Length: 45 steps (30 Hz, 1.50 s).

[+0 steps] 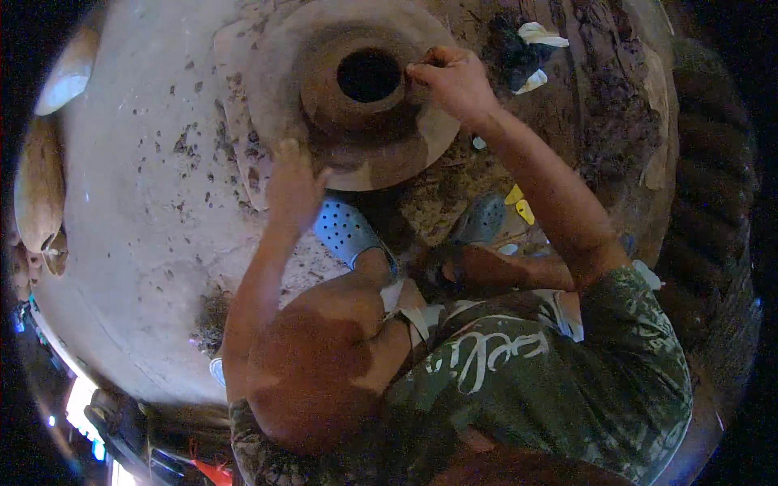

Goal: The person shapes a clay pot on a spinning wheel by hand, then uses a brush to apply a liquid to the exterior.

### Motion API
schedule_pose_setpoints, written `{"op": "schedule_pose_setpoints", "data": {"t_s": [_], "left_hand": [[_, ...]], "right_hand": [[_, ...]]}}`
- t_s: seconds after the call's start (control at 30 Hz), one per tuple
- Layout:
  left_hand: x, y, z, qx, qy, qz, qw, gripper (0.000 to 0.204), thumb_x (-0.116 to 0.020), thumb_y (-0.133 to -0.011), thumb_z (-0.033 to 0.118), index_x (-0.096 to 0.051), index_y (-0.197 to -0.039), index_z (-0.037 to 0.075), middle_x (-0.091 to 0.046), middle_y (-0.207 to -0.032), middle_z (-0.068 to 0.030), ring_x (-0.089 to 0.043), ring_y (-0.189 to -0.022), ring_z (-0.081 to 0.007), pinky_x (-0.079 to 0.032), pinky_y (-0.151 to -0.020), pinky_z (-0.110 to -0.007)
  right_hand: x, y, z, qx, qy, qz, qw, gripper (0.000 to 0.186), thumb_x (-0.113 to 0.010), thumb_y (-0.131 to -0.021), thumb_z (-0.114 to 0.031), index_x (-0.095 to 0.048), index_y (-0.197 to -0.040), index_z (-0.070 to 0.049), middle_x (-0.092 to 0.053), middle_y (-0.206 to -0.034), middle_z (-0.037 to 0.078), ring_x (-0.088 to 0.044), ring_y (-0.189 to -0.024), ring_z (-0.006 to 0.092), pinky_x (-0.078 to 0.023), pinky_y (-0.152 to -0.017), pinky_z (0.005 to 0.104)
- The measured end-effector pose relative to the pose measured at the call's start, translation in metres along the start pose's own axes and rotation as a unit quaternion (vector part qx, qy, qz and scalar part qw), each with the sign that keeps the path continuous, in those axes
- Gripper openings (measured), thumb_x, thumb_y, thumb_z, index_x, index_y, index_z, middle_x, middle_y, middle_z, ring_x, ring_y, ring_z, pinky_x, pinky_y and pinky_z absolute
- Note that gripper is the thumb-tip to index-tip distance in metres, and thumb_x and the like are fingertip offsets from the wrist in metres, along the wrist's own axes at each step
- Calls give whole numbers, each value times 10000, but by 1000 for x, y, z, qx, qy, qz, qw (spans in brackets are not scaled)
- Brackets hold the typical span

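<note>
A round brown clay pot (318, 89) with a wide dark mouth stands in the middle of a broad potter's wheel (373, 174). My right hand (458, 83) is at the right side of its mouth, thumb and fingertips pinched together at the rim. Whether something small is also in that pinch is hidden. By the near left edge of the wheel, my left hand (293, 186) is held with fingers stretched and thumb apart, slightly blurred. Nothing shows in it.
My feet in blue clogs (344, 231) are close under the wheel's near edge. Wet dark clay (604, 89) lies to the right, with pale scraps near it. Yellow pieces (521, 204) lie beside my right foot. Long tan objects (40, 182) stand far left.
</note>
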<state>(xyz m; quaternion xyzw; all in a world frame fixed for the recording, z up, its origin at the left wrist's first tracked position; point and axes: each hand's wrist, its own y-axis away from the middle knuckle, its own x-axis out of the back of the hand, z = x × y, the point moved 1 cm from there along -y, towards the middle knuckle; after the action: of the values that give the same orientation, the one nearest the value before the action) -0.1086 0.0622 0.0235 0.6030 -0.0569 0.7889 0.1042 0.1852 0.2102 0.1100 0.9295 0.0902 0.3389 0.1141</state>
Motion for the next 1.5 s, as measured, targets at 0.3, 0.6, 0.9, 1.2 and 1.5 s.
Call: {"op": "schedule_pose_setpoints", "data": {"t_s": [0.3,0.6,0.9,1.2,1.5], "left_hand": [[-11,2,100,-121,206,-178,955,497,-599,-950,435,-599,-1160,-16,-657,-1061,-262,-616,-1063,-443,-491,-890,-530],[-7,-26,79,8,307,-91,947,459,-611,-956,426,-635,-1054,-22,-679,-943,-232,-636,-905,-413,-493,-796,-511],[-3,-10,82,187,589,-124,776,601,-476,-1006,588,-642,-1040,12,-628,-824,-48,-563,-660,-129,-460,-571,-285],[-8,2,97,312,720,-255,564,622,-509,-950,678,-647,-1052,80,-589,-778,7,-461,-549,-97,-361,-479,-262],[6,-11,101,330,762,-120,544,475,-506,-1014,532,-632,-1135,90,-652,-957,-46,-541,-669,-164,-456,-615,-341]], "right_hand": [[-3,8,6,9,-29,55,998,281,-743,-855,-243,-725,-934,27,-715,-834,69,-634,-768,120,-507,-712,292],[-20,14,11,7,-61,95,994,317,-775,-837,-267,-723,-933,30,-699,-790,85,-610,-689,134,-499,-642,309],[-48,95,-1,220,31,-51,974,282,-730,-889,-247,-688,-1047,-17,-687,-944,137,-651,-878,318,-518,-771,384],[-53,112,10,324,71,-122,936,209,-715,-874,-165,-643,-1028,-43,-642,-928,144,-606,-912,374,-495,-772,460],[-40,113,8,255,67,-158,952,213,-713,-878,-148,-654,-1044,-28,-660,-953,168,-624,-913,394,-513,-808,446]]}}
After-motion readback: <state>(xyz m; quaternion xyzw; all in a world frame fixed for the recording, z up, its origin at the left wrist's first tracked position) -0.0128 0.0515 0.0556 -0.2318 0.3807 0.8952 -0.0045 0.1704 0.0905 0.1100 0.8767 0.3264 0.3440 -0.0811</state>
